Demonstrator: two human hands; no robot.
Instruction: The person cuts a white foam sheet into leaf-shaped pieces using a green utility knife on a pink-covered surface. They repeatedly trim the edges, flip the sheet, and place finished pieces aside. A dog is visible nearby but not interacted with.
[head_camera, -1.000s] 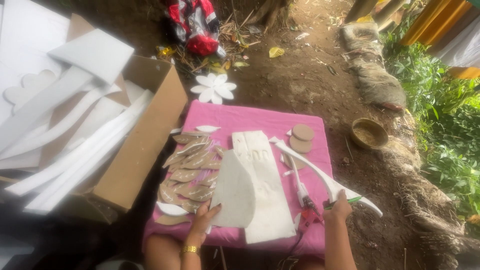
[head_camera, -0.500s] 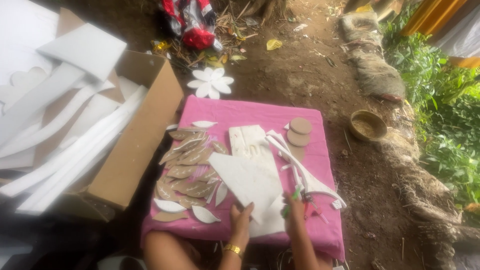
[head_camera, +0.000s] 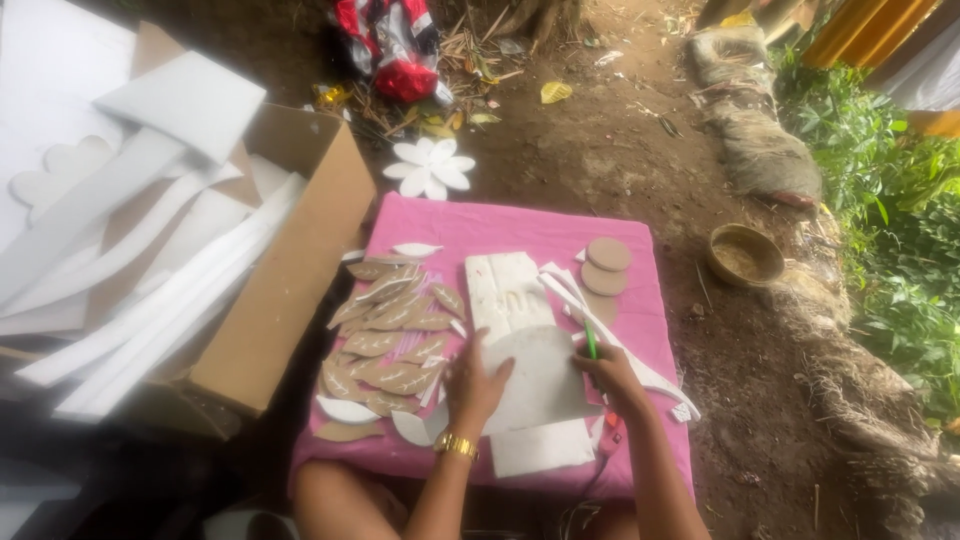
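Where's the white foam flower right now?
In the head view the white flower lies on the dirt just beyond the far edge of the pink cloth, right of the cardboard box and near the red bag.

The pink cloth (head_camera: 520, 225) on the tabletop looks soft and matt. On it lies a white foam sheet (head_camera: 540, 385), smooth and dull. Left of the sheet, the brown leaf shapes (head_camera: 390, 330) look like matt cardboard. Left of the cloth stands a plain cardboard box (head_camera: 290, 290). The ground (head_camera: 620, 160) beyond is rough dirt.
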